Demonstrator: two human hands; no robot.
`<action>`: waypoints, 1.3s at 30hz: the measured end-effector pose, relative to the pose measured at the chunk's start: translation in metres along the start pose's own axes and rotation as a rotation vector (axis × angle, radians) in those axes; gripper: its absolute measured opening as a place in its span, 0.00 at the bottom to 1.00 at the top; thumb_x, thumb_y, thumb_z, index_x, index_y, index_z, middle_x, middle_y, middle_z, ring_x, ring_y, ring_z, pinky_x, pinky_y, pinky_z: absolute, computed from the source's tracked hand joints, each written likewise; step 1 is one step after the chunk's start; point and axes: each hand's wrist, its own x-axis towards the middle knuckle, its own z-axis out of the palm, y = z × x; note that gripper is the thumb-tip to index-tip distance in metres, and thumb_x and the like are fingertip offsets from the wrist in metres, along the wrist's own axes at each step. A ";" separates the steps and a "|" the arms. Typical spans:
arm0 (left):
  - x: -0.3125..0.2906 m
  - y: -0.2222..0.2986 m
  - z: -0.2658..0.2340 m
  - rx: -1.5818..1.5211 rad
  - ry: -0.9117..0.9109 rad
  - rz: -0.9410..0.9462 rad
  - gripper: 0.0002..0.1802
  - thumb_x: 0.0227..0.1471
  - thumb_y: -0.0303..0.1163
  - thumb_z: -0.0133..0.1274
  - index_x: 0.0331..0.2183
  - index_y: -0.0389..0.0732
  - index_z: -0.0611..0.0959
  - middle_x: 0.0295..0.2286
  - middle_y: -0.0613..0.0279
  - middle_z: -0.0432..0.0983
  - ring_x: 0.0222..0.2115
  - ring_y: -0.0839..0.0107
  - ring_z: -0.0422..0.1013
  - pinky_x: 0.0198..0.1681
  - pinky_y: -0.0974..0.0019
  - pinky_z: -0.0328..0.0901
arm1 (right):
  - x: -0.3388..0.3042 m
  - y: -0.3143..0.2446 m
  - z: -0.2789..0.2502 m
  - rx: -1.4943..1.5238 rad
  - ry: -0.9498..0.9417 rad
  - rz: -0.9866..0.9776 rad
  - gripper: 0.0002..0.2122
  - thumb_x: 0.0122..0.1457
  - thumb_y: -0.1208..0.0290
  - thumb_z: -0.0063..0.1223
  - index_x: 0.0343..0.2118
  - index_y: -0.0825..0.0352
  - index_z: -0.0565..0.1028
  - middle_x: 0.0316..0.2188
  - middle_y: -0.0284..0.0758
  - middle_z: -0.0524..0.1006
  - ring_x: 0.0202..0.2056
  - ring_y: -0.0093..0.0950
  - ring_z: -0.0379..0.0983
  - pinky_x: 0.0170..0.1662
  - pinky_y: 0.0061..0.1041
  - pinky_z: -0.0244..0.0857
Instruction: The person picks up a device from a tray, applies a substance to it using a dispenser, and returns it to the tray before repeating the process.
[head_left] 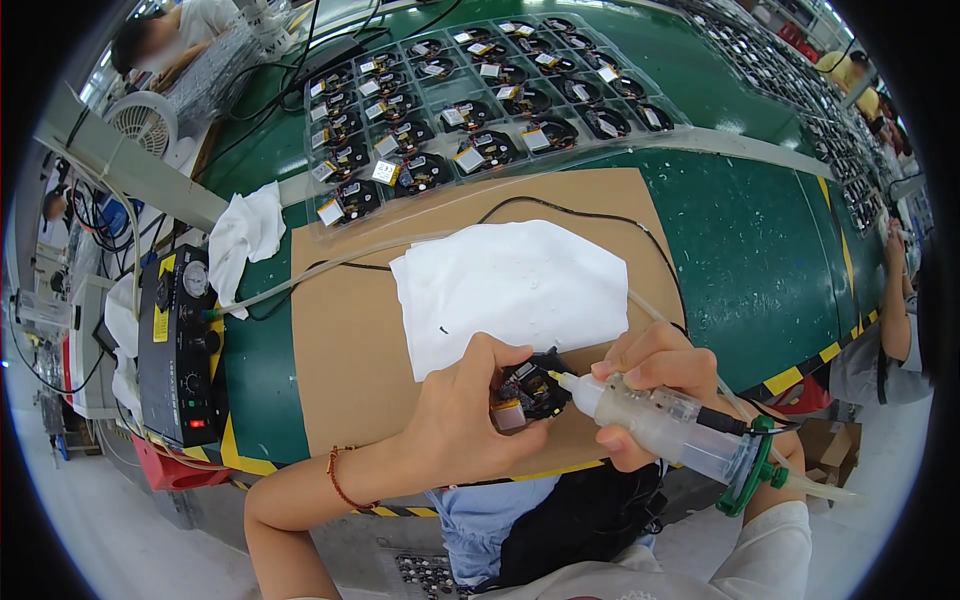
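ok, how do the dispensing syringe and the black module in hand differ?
Shape: the dispensing syringe is long and tubular; the black module is compact and roughly round.
Look: the syringe is mostly translucent with a yellow tip; the module is dark.
Hold: the syringe is in the right hand, the module in the left hand.
Shared: both are hand-held.

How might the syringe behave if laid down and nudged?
The syringe would probably roll, its barrel being round, though the flared green end fitting may check that. The clear tube trailing from it could tug it.
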 end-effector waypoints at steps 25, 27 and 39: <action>0.001 0.006 -0.002 0.035 -0.017 0.010 0.28 0.35 0.28 0.61 0.40 0.35 0.68 0.22 0.53 0.73 0.20 0.63 0.74 0.23 0.67 0.68 | -0.002 0.001 -0.001 0.001 -0.034 0.061 0.26 0.42 0.68 0.65 0.37 0.64 0.58 0.28 0.36 0.62 0.25 0.27 0.66 0.33 0.26 0.68; 0.001 0.006 -0.001 0.036 -0.016 0.014 0.28 0.35 0.28 0.61 0.40 0.35 0.68 0.23 0.53 0.73 0.20 0.63 0.73 0.23 0.67 0.67 | -0.002 0.001 -0.001 -0.006 -0.039 0.065 0.26 0.42 0.68 0.65 0.37 0.64 0.58 0.28 0.36 0.62 0.25 0.27 0.66 0.33 0.26 0.68; 0.001 0.006 -0.003 0.054 -0.015 0.032 0.26 0.34 0.27 0.60 0.40 0.38 0.70 0.22 0.52 0.73 0.20 0.59 0.73 0.23 0.65 0.67 | -0.001 0.001 0.000 -0.004 -0.036 0.057 0.26 0.41 0.68 0.66 0.37 0.64 0.58 0.27 0.36 0.63 0.26 0.27 0.67 0.33 0.26 0.68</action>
